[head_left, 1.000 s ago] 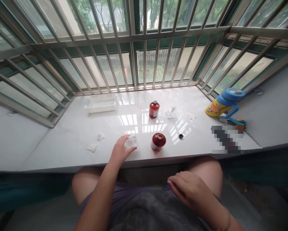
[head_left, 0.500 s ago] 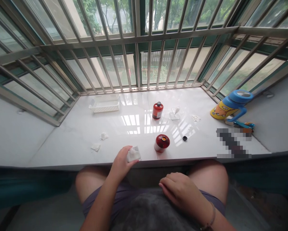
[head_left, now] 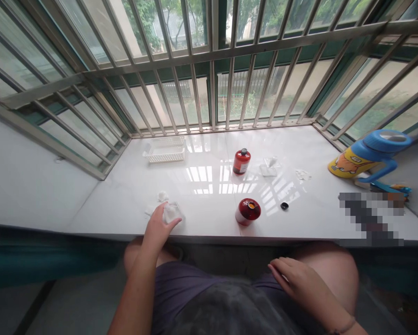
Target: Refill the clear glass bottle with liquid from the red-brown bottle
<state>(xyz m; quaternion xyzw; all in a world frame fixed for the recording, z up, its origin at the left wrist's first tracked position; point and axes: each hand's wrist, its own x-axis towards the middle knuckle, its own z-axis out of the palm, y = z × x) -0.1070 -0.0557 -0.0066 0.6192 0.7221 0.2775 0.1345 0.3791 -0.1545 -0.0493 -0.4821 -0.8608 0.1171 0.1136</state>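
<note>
At the front left of the counter, my left hand (head_left: 157,230) has its thumb and fingers around a small clear plastic box (head_left: 176,211) with white tissue in it. The box is low at the counter top; whether it rests there I cannot tell. Two crumpled white tissue pieces lie beside it, one (head_left: 162,196) just behind my fingers. Over my right thigh, my right hand (head_left: 293,274) is loosely closed, with nothing visible in it. Nearest to it on the counter are an uncapped dark red bottle (head_left: 248,214) and a black cap (head_left: 284,205).
Further back stand a capped red bottle (head_left: 241,163), a second clear box with tissue (head_left: 269,168) and a white basket (head_left: 165,157). More tissue (head_left: 303,175) lies to the right. A blue and yellow flask (head_left: 366,156) stands at the right wall. Metal bars (head_left: 212,95) line the window.
My left hand has moved left along the counter with the clear box, toward the tissue pieces. The view has turned slightly left. My right hand stays over my lap.
</note>
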